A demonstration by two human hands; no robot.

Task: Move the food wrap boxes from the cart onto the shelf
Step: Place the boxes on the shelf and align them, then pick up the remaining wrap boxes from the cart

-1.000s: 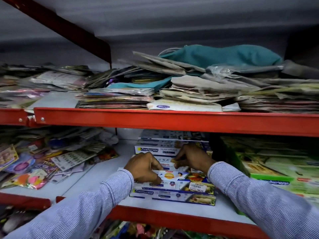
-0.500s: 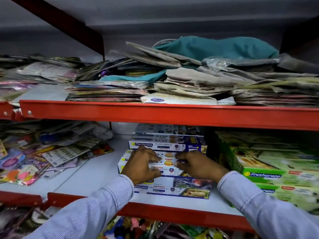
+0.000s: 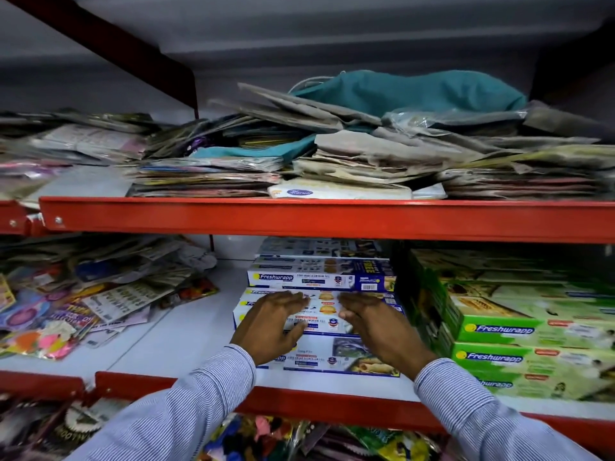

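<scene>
Food wrap boxes (image 3: 319, 282), white and blue, lie stacked in stepped rows on the white shelf (image 3: 186, 331), just left of the green boxes (image 3: 519, 331) and right of the loose packets (image 3: 83, 301). Left hand (image 3: 269, 324) and right hand (image 3: 376, 324), in striped sleeves (image 3: 186, 407), rest flat with fingers spread on the middle boxes of that stack, palms down, grasping nothing, a small gap between them. Above the stack runs a red shelf rail (image 3: 332, 219) carrying piled flat packets (image 3: 366, 151) and a teal cloth bag (image 3: 409, 91).
</scene>
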